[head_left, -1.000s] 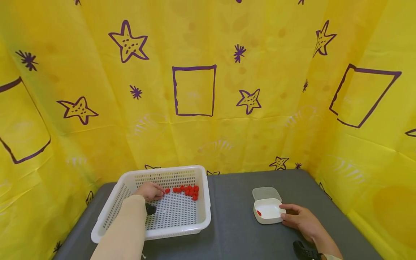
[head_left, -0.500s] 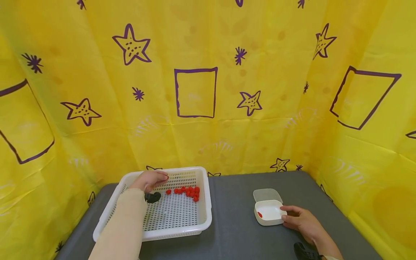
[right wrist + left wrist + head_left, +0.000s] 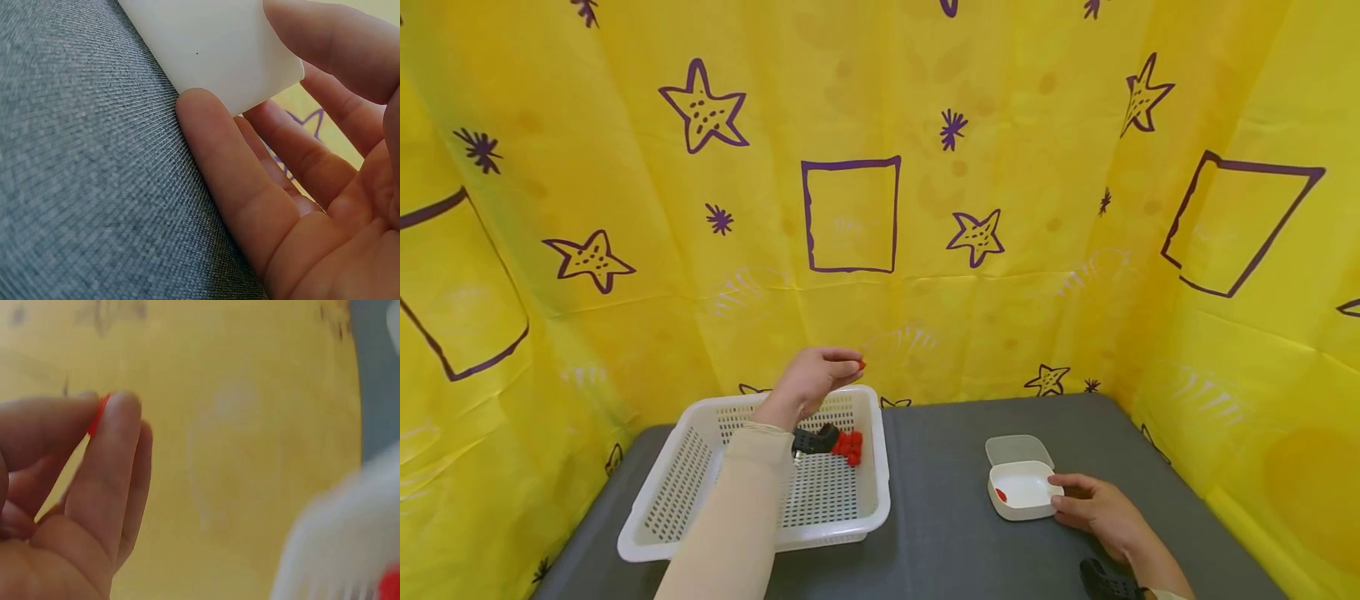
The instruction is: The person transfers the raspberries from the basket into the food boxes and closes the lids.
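Transfer seems the current step: left hand (image 3: 816,375) pinches a red piece (image 3: 862,364), raised near the far edge of the basket (image 3: 820,535); right hand (image 3: 1097,512) grips the white box (image 3: 1026,513) at right. Next likely calls for carrying right and releasing inside.

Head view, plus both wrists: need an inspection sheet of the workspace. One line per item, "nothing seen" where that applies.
Surface: gray table, woven texture.
Job's things: white slotted basket; red pieces at its right side, partly hidden, so no count; white container, open, translucent lid folded back; red spot inside, piece or mark unclear.
Clutter: nothing seen.
Hands: left hand pinches a small red piece; right hand grips the container's near right corner. Black device at the left wrist, another at the right.
Cables: nothing seen.
Surroundings: yellow sheeting behind and at both sides, purple stars and rectangles.
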{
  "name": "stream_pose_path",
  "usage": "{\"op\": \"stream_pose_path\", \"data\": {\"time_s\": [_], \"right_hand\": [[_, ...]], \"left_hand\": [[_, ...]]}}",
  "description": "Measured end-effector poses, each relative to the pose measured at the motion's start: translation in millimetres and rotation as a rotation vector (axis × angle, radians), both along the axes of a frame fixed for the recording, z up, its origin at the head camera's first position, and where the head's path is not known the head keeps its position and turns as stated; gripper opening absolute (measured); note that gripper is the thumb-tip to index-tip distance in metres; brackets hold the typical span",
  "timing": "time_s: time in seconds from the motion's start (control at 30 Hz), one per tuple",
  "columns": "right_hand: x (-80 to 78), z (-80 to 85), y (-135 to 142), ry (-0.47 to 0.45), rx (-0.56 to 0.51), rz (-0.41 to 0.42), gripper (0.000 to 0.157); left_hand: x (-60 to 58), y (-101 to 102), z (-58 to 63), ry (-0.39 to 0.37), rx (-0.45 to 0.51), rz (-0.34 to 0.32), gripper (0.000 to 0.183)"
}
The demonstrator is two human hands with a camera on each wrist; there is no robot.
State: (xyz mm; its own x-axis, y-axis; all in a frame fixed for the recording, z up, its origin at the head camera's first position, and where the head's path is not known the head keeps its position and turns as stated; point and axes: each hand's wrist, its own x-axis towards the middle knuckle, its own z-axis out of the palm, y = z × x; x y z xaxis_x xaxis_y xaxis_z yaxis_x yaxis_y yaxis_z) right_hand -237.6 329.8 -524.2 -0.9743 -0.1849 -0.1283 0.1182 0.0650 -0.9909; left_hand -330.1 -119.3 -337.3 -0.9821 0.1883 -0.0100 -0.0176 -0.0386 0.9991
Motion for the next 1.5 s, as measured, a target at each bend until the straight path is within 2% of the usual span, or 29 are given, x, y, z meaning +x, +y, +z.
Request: {"op": "stream_pose_path", "data": {"time_s": [0.13, 0.23, 0.4, 0.5, 0.67, 0.8, 0.97, 1.13, 1.2, 1.3, 1.5], "right_hand": [[0.3, 2.0, -1, 0.002, 0.010, 0.000, 0.053], [0.3, 3.9, -3, 0.001, 0.021, -0.005, 0.052], [-0.6, 5.1, -5, -0.002, 0.036, -0.020, 0.057], [-1.1, 5.0, -6, -0.005, 0.038, -0.028, 0.059], [-0.5, 4.0, -8, -0.017, 0.047, -0.043, 0.059], [-0.2, 5.1, -9, -0.020, 0.053, -0.043, 0.061], [-2.1, 7.3, -4, 0.000, 0.069, -0.019, 0.063], [-2.9, 7.9, -2, 0.004, 0.080, -0.012, 0.062], [-2.5, 7.7, -2, 0.002, 0.083, -0.019, 0.062], [-1.3, 7.9, -3, 0.003, 0.080, -0.026, 0.061], [-0.8, 8.0, -2, 0.004, 0.071, -0.020, 0.061]], "left_hand": [[19.5, 48, 6.3, 0.044, 0.048, -0.073, 0.025], [33.3, 78, 4.6, 0.054, 0.041, -0.114, 0.022], [49.4, 120, -10.1, 0.061, 0.030, -0.145, 0.016], [54.4, 139, -25.6, 0.051, 0.037, -0.154, 0.015], [57.5, 159, -55.5, 0.025, -0.012, -0.137, 0.014], [58.4, 175, -79.7, 0.033, -0.051, -0.080, 0.012], [64.6, 207, -110.7, 0.015, -0.066, -0.006, 0.012], [70.1, 234, -137.3, 0.085, -0.209, 0.055, 0.011], [70.9, 240, -145.1, 0.119, -0.266, 0.071, 0.009], [70.3, 245, -152.6, 0.134, -0.302, 0.085, 0.009], [67.6, 247, -153.7, 0.148, -0.330, 0.086, 0.009]]}}
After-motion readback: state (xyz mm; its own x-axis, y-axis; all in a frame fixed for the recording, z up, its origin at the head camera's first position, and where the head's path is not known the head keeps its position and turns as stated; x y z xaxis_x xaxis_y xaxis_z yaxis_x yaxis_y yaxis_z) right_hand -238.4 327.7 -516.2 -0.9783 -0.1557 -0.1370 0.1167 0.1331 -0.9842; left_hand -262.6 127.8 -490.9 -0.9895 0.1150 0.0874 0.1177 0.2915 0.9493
